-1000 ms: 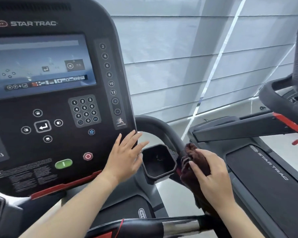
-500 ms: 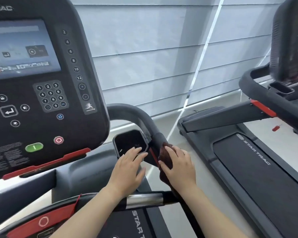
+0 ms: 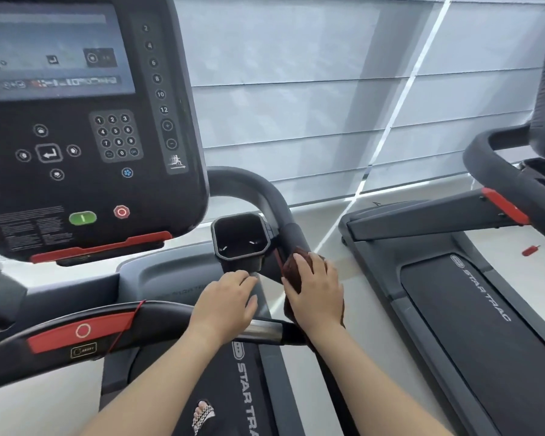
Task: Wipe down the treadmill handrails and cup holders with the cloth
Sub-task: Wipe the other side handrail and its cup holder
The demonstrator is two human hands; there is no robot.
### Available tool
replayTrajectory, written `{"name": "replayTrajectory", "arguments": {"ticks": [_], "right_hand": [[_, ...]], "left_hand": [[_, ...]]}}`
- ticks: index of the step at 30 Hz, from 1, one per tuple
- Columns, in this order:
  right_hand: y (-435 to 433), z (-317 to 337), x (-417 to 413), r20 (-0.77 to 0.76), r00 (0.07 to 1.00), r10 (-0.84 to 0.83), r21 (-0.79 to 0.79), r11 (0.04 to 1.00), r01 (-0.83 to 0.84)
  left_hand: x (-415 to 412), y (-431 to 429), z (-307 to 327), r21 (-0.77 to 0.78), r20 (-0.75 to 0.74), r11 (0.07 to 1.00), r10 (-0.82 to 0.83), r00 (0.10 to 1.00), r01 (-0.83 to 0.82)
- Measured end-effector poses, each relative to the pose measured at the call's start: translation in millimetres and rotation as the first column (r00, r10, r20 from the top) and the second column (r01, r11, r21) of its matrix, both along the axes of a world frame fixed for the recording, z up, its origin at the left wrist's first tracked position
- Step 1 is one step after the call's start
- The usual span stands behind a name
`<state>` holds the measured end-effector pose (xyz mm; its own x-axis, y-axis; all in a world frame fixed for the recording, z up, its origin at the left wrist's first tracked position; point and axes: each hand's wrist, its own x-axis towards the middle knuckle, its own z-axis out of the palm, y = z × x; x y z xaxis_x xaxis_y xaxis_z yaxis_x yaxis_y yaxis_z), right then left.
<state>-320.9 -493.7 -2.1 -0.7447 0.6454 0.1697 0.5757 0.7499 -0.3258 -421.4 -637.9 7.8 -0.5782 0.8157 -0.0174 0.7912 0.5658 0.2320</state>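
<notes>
Pressing a dark red cloth (image 3: 291,269) against the sloping right handrail (image 3: 280,209), the right hand (image 3: 315,294) had its grip curled over the fabric, just beside the cup holder (image 3: 238,262). The left hand (image 3: 225,297) hovered below the holder's rim, its grip loose and empty, above the crossbar (image 3: 164,313). A strip of bare floor (image 3: 359,278) separated the handrail from a neighbouring treadmill (image 3: 472,325).

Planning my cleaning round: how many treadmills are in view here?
2. One is the near treadmill the person stands on, where the right hand holds the cloth on its handrail; the second treadmill stands alongside to the right. Others may lie outside the frame.
</notes>
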Motion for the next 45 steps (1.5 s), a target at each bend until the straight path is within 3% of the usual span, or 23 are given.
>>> {"name": "replayTrajectory", "arguments": {"ticks": [6,12,19,27,32,36,45], "right_hand": [[-7.6,1.4,26.7,-0.004,0.998,0.058,0.001,0.998,-0.058],[-19.7,-8.8,82.3,-0.147,0.984,-0.101,-0.092,0.992,0.088],[-10.1,-1.2,62.4,-0.061,0.981,-0.187,-0.167,0.97,0.174],[-29.9,-2.9,136.4,-0.112,0.986,-0.121,-0.214,0.972,0.095],[-52.9,-7.3,205.7,-0.149,0.972,-0.184,-0.242,0.959,0.144],[-71.3,-8.2,247.6,-0.168,0.939,-0.3,-0.269,0.93,0.249],[-84.1,-3.9,214.5,-0.096,0.905,-0.415,-0.087,0.909,0.407]], "left_hand": [[3.3,-0.4,0.0,-0.01,-0.036,1.0,-0.023,0.999,0.023],[4.3,-0.1,-0.1,-0.006,-0.03,1.0,-0.029,0.999,0.029],[4.7,-2.6,2.7,0.009,-0.006,0.999,-0.045,0.999,0.045],[46.7,6.1,11.1,0.239,0.063,0.971,-0.034,0.997,0.018],[97.7,34.2,7.9,0.287,0.146,0.938,-0.244,0.959,0.195],[122.2,54.3,2.4,0.284,0.122,0.88,-0.428,0.896,0.382],[119.5,58.3,-21.9,0.154,0.043,0.779,-0.62,0.784,0.608]]}}
